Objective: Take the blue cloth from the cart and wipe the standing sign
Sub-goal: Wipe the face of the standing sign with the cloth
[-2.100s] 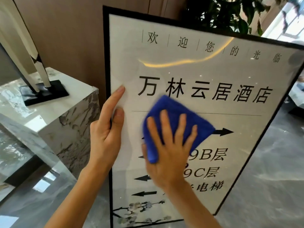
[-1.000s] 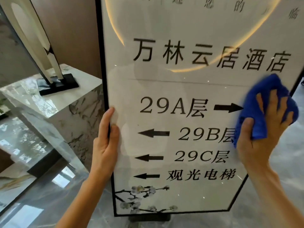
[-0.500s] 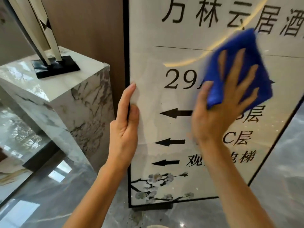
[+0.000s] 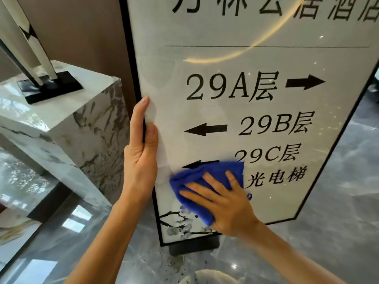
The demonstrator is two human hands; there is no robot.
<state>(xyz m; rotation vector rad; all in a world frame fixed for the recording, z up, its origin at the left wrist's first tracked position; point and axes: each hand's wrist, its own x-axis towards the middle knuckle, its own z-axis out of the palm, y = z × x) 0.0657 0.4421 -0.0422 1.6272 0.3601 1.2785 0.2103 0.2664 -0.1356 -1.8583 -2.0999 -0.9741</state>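
Fingers of the right hand [image 4: 223, 199] lay spread and flat, pressing the blue cloth [image 4: 202, 186] against the lower left face of the standing sign [image 4: 246, 103], just above its painted blossom branch. The left hand [image 4: 141, 152] gripped the sign's black left edge, thumb on the front face, fingers upright along the frame, beside a marble pedestal [image 4: 67, 128].

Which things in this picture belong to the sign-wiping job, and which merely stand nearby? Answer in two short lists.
In the job: blue cloth; standing sign; right hand pressing the cloth flat; left hand gripping the sign's left frame edge.

Just nearby: marble pedestal; black-and-white sculpture on its black base; grey stone floor.
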